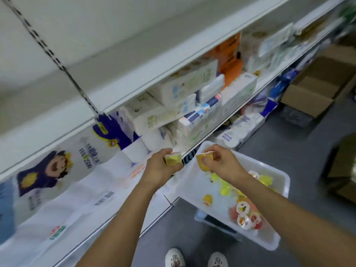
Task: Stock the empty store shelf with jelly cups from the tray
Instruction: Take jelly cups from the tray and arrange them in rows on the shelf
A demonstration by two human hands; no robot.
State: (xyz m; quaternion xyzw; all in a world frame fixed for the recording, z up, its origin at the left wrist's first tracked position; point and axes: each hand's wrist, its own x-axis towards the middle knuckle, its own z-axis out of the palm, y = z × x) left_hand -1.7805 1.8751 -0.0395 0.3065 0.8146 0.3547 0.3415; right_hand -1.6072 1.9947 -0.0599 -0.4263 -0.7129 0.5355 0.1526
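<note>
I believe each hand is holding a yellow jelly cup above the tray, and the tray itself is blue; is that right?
Not quite: the tray is white, not blue, as the head view shows. The rest holds: the left hand and the right hand each hold a yellow jelly cup.

White shelf (194,146) (tissue packs (173,112)), grey floor (300,143)

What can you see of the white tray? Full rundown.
The white tray is a shallow rectangular bin with rounded corners, plastic by the look of it, set tilted in view beside the shelf edge, above the grey floor. What supports it is unclear. It holds scattered jelly cups, yellow ones toward the middle, red and orange ones at the near end. The right hand hovers over its far end holding a yellow cup.
</note>
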